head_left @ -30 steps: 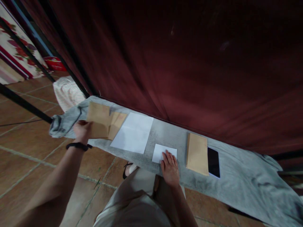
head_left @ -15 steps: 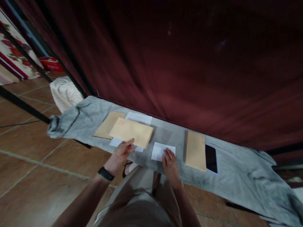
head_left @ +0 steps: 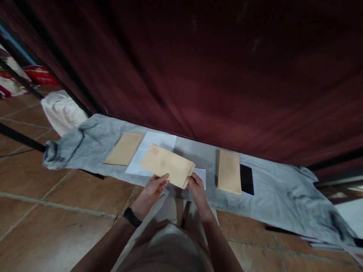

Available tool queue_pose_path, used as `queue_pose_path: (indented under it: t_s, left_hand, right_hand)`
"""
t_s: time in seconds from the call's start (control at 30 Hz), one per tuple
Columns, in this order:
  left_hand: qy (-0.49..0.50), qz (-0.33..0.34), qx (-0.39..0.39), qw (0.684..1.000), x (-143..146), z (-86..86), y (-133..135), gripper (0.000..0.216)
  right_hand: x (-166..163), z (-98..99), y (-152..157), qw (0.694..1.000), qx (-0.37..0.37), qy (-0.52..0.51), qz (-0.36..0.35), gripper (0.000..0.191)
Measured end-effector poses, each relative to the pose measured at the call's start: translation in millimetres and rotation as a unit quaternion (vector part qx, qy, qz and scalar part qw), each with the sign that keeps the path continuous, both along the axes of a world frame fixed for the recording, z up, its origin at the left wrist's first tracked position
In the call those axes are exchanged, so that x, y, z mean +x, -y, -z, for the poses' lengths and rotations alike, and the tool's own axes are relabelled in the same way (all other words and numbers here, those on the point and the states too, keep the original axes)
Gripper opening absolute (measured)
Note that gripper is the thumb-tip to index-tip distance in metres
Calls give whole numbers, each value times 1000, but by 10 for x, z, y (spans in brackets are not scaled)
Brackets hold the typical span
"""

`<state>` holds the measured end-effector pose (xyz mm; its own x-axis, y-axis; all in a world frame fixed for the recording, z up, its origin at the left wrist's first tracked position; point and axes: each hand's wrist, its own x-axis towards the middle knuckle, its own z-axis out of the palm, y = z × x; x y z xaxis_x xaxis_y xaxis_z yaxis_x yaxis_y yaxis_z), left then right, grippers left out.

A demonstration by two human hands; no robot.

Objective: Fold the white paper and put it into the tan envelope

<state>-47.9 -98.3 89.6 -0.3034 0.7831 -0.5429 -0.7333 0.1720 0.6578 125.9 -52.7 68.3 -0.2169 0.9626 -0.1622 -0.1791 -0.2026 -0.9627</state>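
Observation:
A tan paper envelope (head_left: 167, 164) with faint red print at its upper left corner is held above the cloth-covered bench. My left hand (head_left: 154, 187) pinches its lower edge between thumb and fingers. At the right end, my right hand (head_left: 196, 186) grips the envelope near its flap. Partly hidden under that end lies a small folded white paper (head_left: 200, 178). Behind and left of the held envelope, an unfolded white sheet (head_left: 161, 139) rests flat. Another tan envelope (head_left: 124, 148) lies farther left.
To the right lie a stack of tan envelopes (head_left: 229, 172) and a dark-screened phone (head_left: 246, 180) beside it. A grey cloth (head_left: 278, 192) covers the bench. A dark red curtain (head_left: 198, 75) hangs right behind it. A striped cloth (head_left: 64, 111) is at the far left.
My right hand has left the small white paper and taken hold of the envelope's right end. The envelope has shifted right, partly over that paper, uncovering more of the white sheet.

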Motion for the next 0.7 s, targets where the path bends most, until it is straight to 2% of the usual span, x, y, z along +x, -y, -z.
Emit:
queue_pose_path:
  t_s: [0.27,0.4,0.53,0.6,0.63,0.7]
  left_hand:
    - [34,75,17,996,182,-206,71,24]
    - [28,83,23,996,267,-279,99,26]
    - [6,101,19,995,306,-218,189,24]
    - [-38,153,12,987,313,-167,278,21]
    - [-76,204,17,976,315,-151,332,21]
    - [-197,312,61,928,315,-160,441,26]
  right_hand:
    - [199,-105,22,998,-24,7,-64,41]
    - [246,-67,-16,1000,12,15,-24,38]
    - [276,-75,-41,996,76,46,24,32]
    - [292,-101,-35,994,86,63,19,33]
    - [302,-117,-28,993,89,72,12,33]
    - [324,-149,-10,991,98,91,1,35]
